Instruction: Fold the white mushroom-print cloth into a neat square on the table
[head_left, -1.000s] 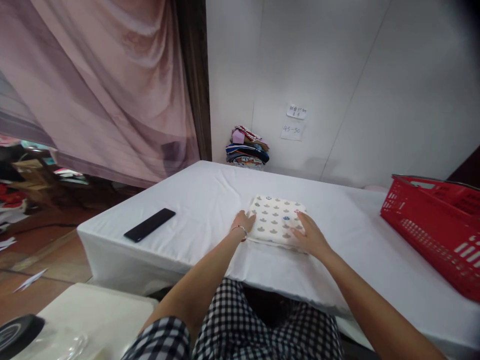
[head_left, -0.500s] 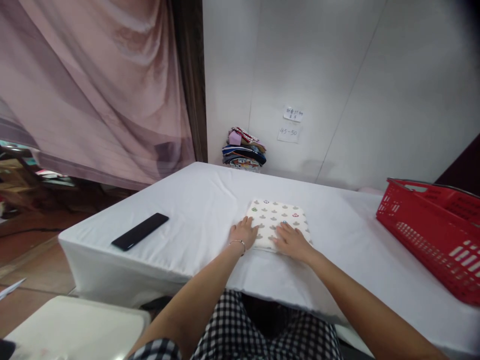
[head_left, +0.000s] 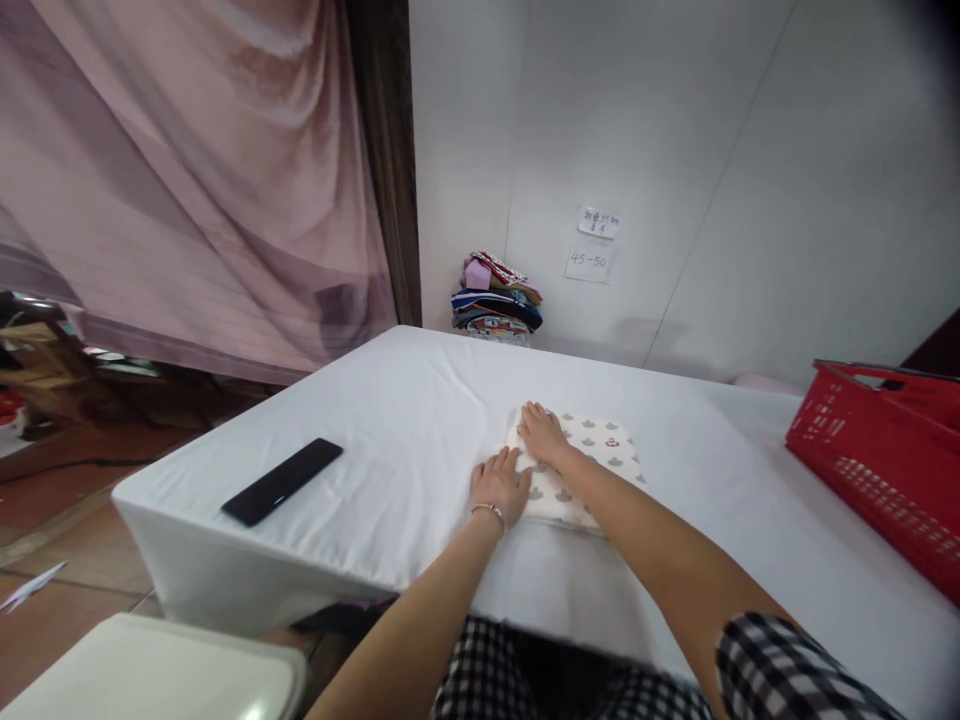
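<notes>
Fingers of the bare left hand (head_left: pixel 501 488) spread slightly, resting at the near-left edge of a white, grey-patterned folded cloth (head_left: pixel 577 470) on the white-draped table (head_left: pixel 390 430). The bare right hand (head_left: pixel 544 433) lies flat across its far-left corner, fingers nearly together, grasping nothing. The right forearm hides part of the cloth; the red plastic basket (head_left: pixel 885 450) is cut off by the view's edge.
</notes>
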